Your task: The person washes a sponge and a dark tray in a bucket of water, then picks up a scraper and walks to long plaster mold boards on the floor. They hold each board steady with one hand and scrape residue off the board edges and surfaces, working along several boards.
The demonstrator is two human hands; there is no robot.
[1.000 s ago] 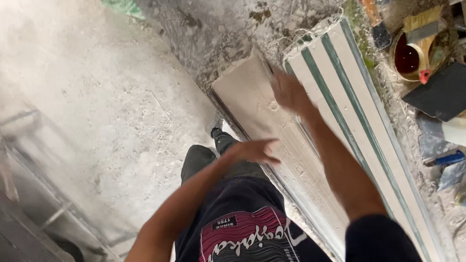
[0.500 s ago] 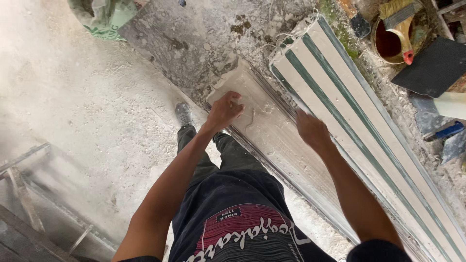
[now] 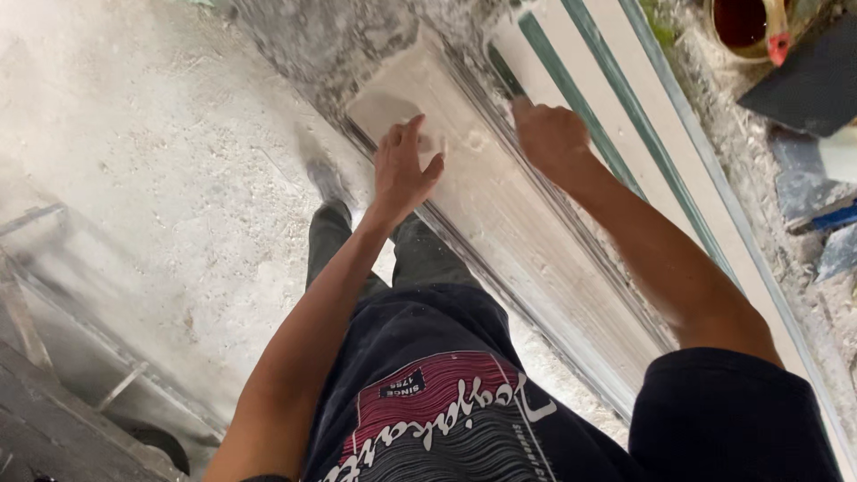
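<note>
A long pale plaster strip [image 3: 536,259] lies on the rough concrete floor and runs away from me toward the upper left. My left hand [image 3: 402,174] rests on its far end with the fingers spread and the palm down. At the strip's right edge, my right hand [image 3: 549,134] is curled against the neighbouring panels, fingers closed over the edge. My dark trousers and one shoe [image 3: 326,183] show below, just left of the strip.
White panels with green stripes [image 3: 643,125] lie along the strip's right side. A bucket of dark red liquid [image 3: 745,22], a dark slab [image 3: 803,80] and a blue item [image 3: 835,214] sit at the right. A metal frame [image 3: 54,295] stands at the lower left.
My left hand came down from the air onto the strip's far end. My right hand slid along the strip to its right edge near that end. The view shifted.
</note>
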